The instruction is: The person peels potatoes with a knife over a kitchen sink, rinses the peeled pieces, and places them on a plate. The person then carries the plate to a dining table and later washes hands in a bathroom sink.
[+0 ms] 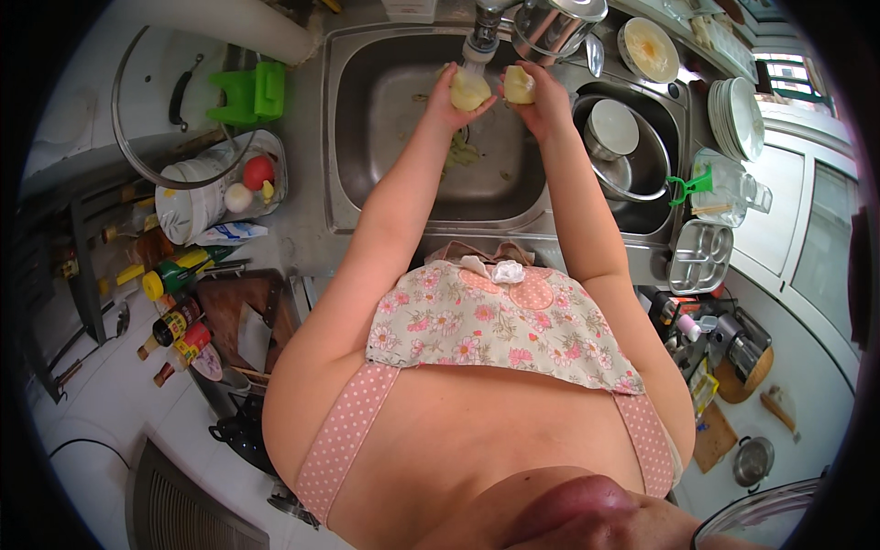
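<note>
My left hand [445, 103] holds a pale yellow peeled piece [470, 91], which looks like potato. It is just below the faucet [480, 47], where water appears to be running. A similar pale piece [519, 85] sits in the fingers of my right hand [550, 100], a short way to the right. Both hands are above the large basin of a stainless steel sink [385, 158]. Green-yellow peelings [462, 151] lie on the basin floor between my forearms.
A metal pot [557, 27] stands behind the faucet. In the smaller right basin, a steel bowl [660, 172] holds a white bowl [613, 129]. Stacked plates [729, 117] and a divided steel tray [701, 258] line the right side. A glass lid [127, 137] and a green holder [258, 95] are left.
</note>
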The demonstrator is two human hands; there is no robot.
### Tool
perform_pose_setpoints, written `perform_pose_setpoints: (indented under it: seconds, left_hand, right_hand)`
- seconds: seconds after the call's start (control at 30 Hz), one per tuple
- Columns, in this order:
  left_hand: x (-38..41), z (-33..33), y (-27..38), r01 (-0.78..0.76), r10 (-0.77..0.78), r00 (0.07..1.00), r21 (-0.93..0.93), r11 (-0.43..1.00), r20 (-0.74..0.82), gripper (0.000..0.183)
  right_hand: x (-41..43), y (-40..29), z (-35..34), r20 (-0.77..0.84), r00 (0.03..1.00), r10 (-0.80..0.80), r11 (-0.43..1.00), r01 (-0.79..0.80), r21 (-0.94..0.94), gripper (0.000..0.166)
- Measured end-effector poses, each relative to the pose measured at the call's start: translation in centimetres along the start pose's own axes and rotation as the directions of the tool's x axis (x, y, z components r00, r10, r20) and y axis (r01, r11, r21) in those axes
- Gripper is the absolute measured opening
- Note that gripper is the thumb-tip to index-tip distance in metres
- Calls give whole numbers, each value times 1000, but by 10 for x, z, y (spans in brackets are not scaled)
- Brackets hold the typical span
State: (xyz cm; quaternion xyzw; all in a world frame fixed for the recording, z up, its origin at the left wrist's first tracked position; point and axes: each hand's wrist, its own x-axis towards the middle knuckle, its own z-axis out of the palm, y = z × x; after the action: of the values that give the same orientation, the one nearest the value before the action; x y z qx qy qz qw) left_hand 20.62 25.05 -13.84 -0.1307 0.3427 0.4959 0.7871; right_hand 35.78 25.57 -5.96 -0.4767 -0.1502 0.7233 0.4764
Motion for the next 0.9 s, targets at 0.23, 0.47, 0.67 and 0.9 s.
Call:
perform_pose_setpoints:
  seconds: [0.23, 0.47, 0.67, 0.9]
  left_hand:
    - [11, -2, 10, -91, 99, 991, 95, 991, -94, 49]
    - [19, -15, 22, -104, 107, 991, 48, 993, -81, 35]
    - [22, -7, 19, -20, 14, 994, -49, 999, -109, 35]
    - [21, -15, 2, 113, -113, 993, 420, 900, -26, 24]
  right_hand:
    - [41, 31, 23, 34, 972, 234, 960, -236, 151, 28]
    - [44, 44, 44, -31, 991, 128, 986, -123, 112, 26]
    - [37, 31, 15, -61, 988, -145, 970, 130, -204, 23]
    - [-41, -26, 9, 153, 537, -829, 227, 575, -786, 21]
